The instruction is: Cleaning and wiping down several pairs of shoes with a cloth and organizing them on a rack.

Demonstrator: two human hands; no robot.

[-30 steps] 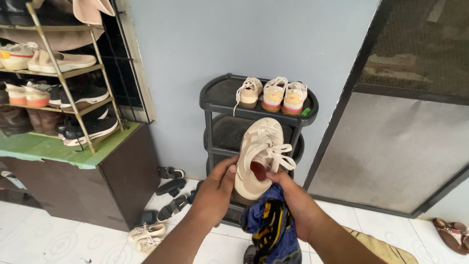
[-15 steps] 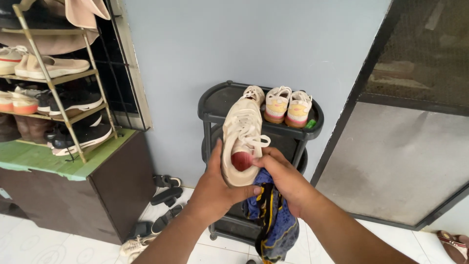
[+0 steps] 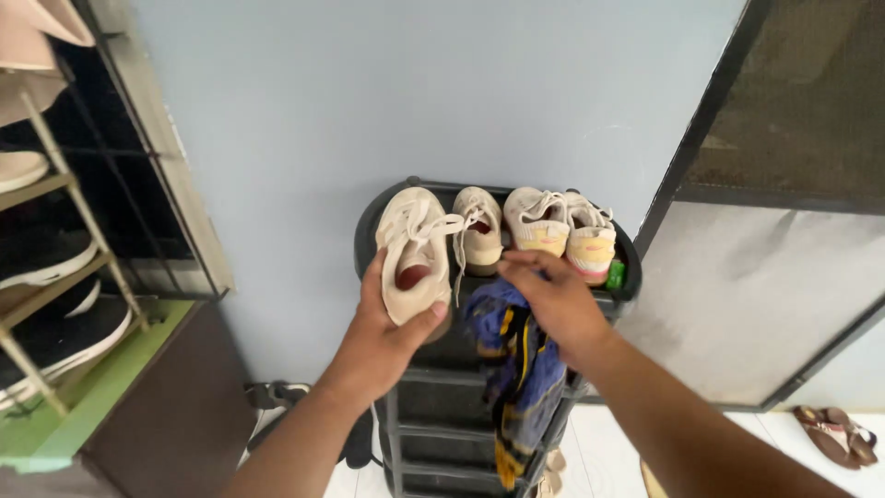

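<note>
My left hand (image 3: pixel 380 332) grips the heel of a cream lace-up sneaker (image 3: pixel 412 249), holding it at the left end of the top shelf of a black plastic shoe rack (image 3: pixel 367 231). Its matching cream sneaker (image 3: pixel 479 229) stands just to the right on that shelf. My right hand (image 3: pixel 551 304) holds a blue and yellow patterned cloth (image 3: pixel 518 378) that hangs down in front of the rack. A pair of cream sneakers with pink and yellow heels (image 3: pixel 562 231) sits at the shelf's right end.
A small green object (image 3: pixel 616 274) lies at the rack's right edge. A brass shoe rack with dark and light shoes (image 3: pixel 55 277) stands on a green-topped cabinet (image 3: pixel 111 387) to the left. A screened door (image 3: pixel 793 184) is to the right, with sandals (image 3: pixel 834 433) on the floor.
My left hand has carried the cream sneaker up and left onto the rack's top shelf. My right hand let go of the shoe and keeps the cloth. The camera has come closer.
</note>
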